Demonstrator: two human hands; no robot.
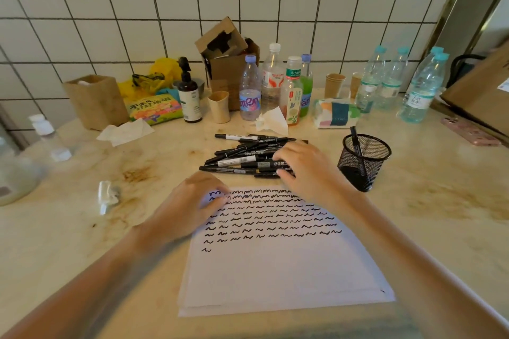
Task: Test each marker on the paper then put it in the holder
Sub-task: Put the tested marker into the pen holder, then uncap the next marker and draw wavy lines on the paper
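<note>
Grip of the right hand (303,170) lies on the pile of black markers (248,157), fingers bent down onto the barrels; I cannot tell if they already pinch one marker. The pile sits on the bench (82,228) just behind the paper (275,270), touching its far edge or almost so. The left hand (198,201) rests on the far left corner of the paper, with fingers loosely bent, pressing the sheet and holding nothing. The paper carries many rows of short black wavy test marks on its far half; the near half is blank. To the right of the paper, near its far right corner, stands the black mesh holder (363,162) with one marker (356,143) leaning inside. Well behind the paper, by the tiled wall, stand plastic bottles (271,82), paper cups (334,85) and a torn cardboard box (225,55)
</note>
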